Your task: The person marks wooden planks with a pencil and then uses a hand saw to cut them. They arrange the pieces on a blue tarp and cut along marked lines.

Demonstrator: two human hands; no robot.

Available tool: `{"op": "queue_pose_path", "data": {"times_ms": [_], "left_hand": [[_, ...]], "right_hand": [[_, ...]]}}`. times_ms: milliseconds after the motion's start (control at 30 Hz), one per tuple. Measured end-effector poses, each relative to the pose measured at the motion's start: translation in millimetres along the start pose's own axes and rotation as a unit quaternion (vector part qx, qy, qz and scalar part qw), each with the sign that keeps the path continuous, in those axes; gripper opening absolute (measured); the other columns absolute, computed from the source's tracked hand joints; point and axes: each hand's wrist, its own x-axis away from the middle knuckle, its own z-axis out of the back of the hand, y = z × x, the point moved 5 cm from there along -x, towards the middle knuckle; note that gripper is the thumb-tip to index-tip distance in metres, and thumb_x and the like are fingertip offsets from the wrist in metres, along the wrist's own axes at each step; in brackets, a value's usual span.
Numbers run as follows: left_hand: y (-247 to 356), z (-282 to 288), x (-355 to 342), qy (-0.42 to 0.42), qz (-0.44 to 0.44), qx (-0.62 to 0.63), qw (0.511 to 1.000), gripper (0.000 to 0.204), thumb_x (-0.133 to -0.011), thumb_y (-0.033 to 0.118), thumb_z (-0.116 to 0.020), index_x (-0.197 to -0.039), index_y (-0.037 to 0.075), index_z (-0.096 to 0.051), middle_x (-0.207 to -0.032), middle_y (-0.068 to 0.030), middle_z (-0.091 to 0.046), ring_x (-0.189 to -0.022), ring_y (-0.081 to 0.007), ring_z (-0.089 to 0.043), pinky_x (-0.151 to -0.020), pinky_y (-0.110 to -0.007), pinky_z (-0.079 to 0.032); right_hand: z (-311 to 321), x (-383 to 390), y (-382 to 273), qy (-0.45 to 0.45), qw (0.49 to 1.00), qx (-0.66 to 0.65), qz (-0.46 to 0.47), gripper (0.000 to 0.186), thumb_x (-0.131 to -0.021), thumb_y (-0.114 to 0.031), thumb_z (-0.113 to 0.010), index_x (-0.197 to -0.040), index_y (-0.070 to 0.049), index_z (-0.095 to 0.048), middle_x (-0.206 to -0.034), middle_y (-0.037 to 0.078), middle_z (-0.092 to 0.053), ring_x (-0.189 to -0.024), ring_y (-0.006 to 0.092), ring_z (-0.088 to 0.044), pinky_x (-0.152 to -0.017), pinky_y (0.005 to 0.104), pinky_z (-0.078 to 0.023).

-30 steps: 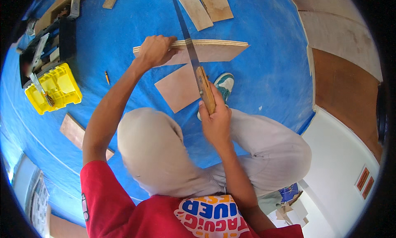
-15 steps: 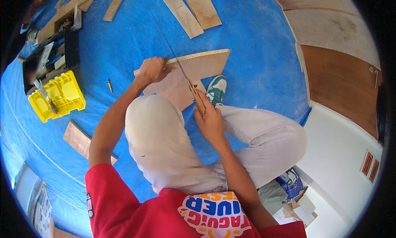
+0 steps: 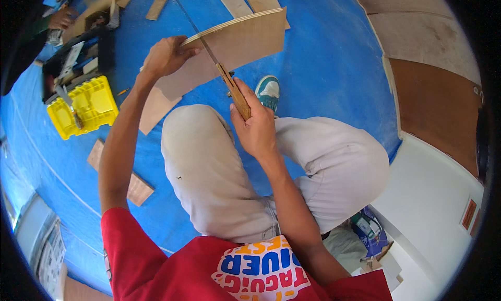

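Observation:
My right hand [image 3: 255, 124] is wrapped around the wooden handle of a handsaw [image 3: 233, 92]. The saw's thin blade points up and to the left, lying across the upper edge of a plywood panel [image 3: 245, 44]. That panel is tilted, its pale layered edge facing up. To the left of the blade, my left hand [image 3: 169, 58] grips the same edge; some of its fingers are hidden. Under the panel's lower left side, a smaller plywood piece [image 3: 155, 109] shows on the blue sheet.
Left of me are a black toolbox [image 3: 106, 50] and a yellow tray [image 3: 107, 109] with a tool on it. Another person's hand [image 3: 62, 19] reaches in at the far left. Wood strips [image 3: 158, 3] lie ahead; my shoe [image 3: 268, 89] is below the panel. Brown boards [image 3: 433, 113] stand right.
The panel and both my hands have moved farther forward and a little left. More of the panel's face shows. Another person's hand has come into view at the upper left.

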Motion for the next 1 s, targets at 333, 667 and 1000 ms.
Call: {"op": "queue_pose_path", "data": {"times_ms": [333, 667, 1000], "left_hand": [[-16, -80, -13, -0.127, -0.015, -0.101, 0.987, 0.052, -0.092, 0.052, -0.070, -0.119, 0.009, -0.074, -0.107, -0.0217, -0.076, -0.101, -0.0449, -0.071, -0.085, -0.054, -0.056], [-22, -113, -12, -0.154, -0.025, -0.061, 0.986, 0.052, -0.090, 0.052, -0.074, -0.119, 0.009, -0.074, -0.106, -0.0213, -0.076, -0.101, -0.0432, -0.071, -0.084, -0.053, -0.056], [-34, -123, -10, -0.072, -0.038, -0.054, 0.995, 0.048, -0.097, 0.051, -0.060, -0.109, 0.007, -0.074, -0.093, -0.0237, -0.075, -0.091, -0.0440, -0.072, -0.078, -0.056, -0.056]], "right_hand": [[-13, 8, 21, 0.014, 0.981, 0.042, -0.188, 0.045, -0.093, -0.018, -0.068, -0.136, -0.003, -0.064, -0.106, 0.026, -0.074, -0.096, 0.0464, -0.071, -0.083, 0.0498, -0.057], [-12, 19, 45, 0.022, 0.971, 0.026, -0.235, 0.045, -0.094, -0.020, -0.069, -0.135, -0.004, -0.064, -0.112, 0.026, -0.073, -0.103, 0.0457, -0.070, -0.088, 0.0497, -0.057], [-26, 20, 56, -0.016, 0.984, 0.016, -0.177, 0.056, -0.097, -0.008, -0.065, -0.151, -0.006, -0.050, -0.120, 0.025, -0.072, -0.105, 0.0402, -0.073, -0.089, 0.0443, -0.056]]}}
